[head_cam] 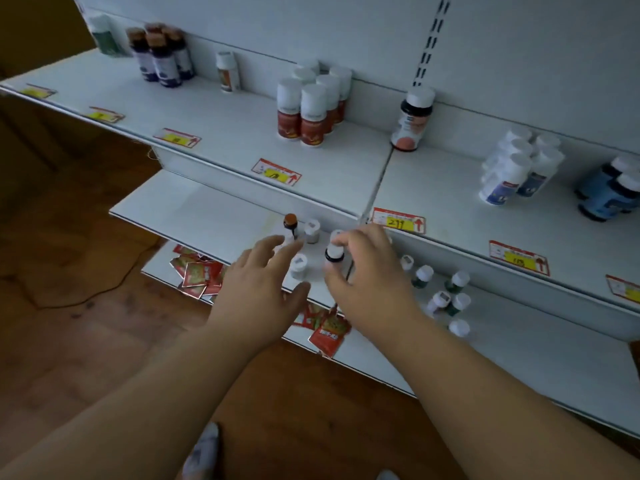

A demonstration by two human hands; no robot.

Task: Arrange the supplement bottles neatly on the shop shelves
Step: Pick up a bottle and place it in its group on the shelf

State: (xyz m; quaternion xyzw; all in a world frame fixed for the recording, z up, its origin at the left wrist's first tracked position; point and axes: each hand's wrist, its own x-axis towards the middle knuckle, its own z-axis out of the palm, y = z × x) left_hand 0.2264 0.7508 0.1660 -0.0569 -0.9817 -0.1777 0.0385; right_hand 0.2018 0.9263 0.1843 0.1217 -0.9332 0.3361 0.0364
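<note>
**Hands at the middle shelf**

At frame centre, the right hand (363, 271) pinches a white-capped bottle (334, 252) on the middle shelf (194, 209). The left hand (263, 282) hovers spread beside small bottles (298, 266). Red sachets (197, 273) lie below.

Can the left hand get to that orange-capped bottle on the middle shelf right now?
Probably yes. The left hand is open and holds nothing, and the orange-capped bottle stands just beyond its fingers with nothing between them.

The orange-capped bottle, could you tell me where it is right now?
In the head view, the orange-capped bottle stands on the middle shelf, just beyond the left hand and left of a white-capped bottle.
</note>
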